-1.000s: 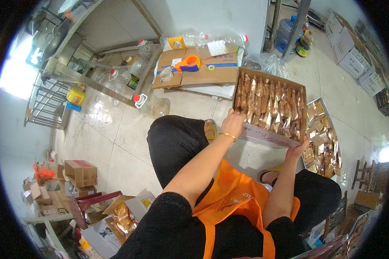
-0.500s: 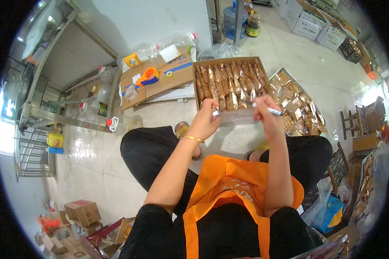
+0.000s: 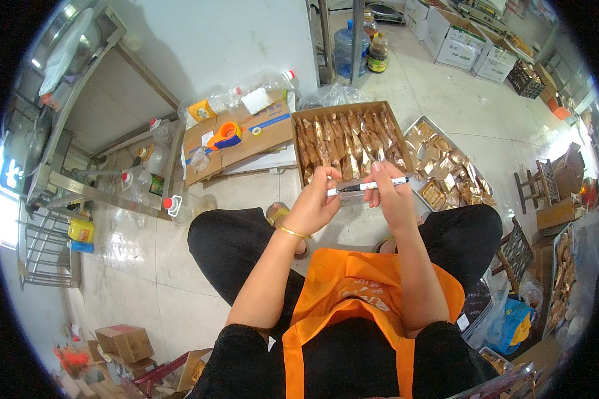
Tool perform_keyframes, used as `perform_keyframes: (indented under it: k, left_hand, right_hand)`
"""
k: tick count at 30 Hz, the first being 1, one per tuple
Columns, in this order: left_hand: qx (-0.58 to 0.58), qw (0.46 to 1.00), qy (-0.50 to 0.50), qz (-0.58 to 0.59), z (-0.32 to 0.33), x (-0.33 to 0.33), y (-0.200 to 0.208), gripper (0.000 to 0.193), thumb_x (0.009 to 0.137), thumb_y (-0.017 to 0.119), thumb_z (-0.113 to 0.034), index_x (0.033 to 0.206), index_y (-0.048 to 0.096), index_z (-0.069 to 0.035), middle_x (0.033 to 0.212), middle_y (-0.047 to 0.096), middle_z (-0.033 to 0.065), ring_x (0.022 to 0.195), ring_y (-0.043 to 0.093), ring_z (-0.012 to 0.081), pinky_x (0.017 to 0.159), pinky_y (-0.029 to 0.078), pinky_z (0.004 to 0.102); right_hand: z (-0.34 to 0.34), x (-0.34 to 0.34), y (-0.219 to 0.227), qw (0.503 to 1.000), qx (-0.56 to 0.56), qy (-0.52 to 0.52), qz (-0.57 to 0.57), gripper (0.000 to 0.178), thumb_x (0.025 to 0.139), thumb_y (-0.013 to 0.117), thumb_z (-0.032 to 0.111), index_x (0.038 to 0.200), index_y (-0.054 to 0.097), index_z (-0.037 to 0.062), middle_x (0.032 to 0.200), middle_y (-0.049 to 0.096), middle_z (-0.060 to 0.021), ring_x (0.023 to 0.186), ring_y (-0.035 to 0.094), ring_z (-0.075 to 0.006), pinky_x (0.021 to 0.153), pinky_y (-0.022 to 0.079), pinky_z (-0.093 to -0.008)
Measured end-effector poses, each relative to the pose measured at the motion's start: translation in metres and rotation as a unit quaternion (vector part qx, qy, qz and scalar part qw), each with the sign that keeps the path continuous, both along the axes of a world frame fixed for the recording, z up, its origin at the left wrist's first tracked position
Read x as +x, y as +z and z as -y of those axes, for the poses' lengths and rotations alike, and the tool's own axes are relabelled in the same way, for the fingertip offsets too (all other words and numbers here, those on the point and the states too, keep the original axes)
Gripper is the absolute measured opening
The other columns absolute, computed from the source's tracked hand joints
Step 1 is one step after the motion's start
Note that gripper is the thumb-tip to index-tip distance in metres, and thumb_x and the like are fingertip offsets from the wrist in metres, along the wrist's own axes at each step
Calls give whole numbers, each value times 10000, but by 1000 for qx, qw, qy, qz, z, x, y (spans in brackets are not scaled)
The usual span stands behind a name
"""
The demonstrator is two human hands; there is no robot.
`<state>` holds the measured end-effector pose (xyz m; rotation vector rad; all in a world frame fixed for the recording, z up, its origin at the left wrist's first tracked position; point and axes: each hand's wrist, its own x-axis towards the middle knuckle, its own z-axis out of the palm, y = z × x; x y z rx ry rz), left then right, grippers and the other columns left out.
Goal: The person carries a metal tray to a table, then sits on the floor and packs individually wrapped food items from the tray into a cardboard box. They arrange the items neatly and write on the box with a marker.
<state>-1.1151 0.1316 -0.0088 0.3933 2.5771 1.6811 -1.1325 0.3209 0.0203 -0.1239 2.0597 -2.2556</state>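
Observation:
Both of my hands meet in front of the open carton. A white marker pen (image 3: 387, 183) with black ends lies pinched in the fingers of my right hand (image 3: 394, 199), pointing left. My left hand (image 3: 316, 205) is closed on a small white piece, which looks like the marker's cap (image 3: 332, 192). The black part of the pen reaches up to this piece, so the two seem to touch. Just beyond the hands stands the cardboard carton (image 3: 345, 108), filled with rows of brown-gold wrapped packets (image 3: 353, 136). My fingers cover part of its near edge.
To the carton's right, a metal tray (image 3: 422, 122) holds more gold packets. Flattened cardboard (image 3: 266, 136) lies on the left with an orange-blue tape dispenser (image 3: 226, 135) and empty plastic bottles (image 3: 273, 81) on it. A metal rack (image 3: 136, 206) stands further left. White cartons (image 3: 454, 41) sit far right.
My right hand has moved left and turned the marker so that it points at my left hand. The marker and the small white piece, apart before, now come together. The view has shifted slightly.

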Motion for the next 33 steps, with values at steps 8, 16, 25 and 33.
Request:
perform_keyframes:
  k: [8,16,25,33]
  left_hand:
    - [-72,995,2,-67,3,-2,-8,353,866,589,23,1166,424,-60,968,628,83,798,612,165,667,490,296]
    - [128,991,-24,-3,-7,5,-28,446,870,576,45,1270,417,-74,1166,499,29,1103,491,107,897,446,248]
    - [-41,974,-143,171,-13,65,-16,360,816,760,-207,1076,571,-44,906,646,127,815,615,199,751,505,339]
    - [-189,954,-117,202,-51,125,-59,174,764,723,-124,875,653,-9,786,663,201,726,658,346,659,500,393]
  right_hand:
    - [22,0,-14,993,44,111,-23,259,1007,530,236,867,602,31,712,572,-11,628,479,-57,576,390,-227]
    - [23,-19,-18,948,157,207,-182,195,978,567,205,917,567,19,767,570,-65,726,544,-132,612,430,-317]
    - [-73,73,10,895,296,325,80,265,979,582,290,974,622,28,839,691,-81,828,660,-173,690,515,-329]
    - [-74,195,-12,840,398,367,-26,291,877,546,81,1144,620,-8,1167,607,-197,1120,587,-343,929,480,-390]
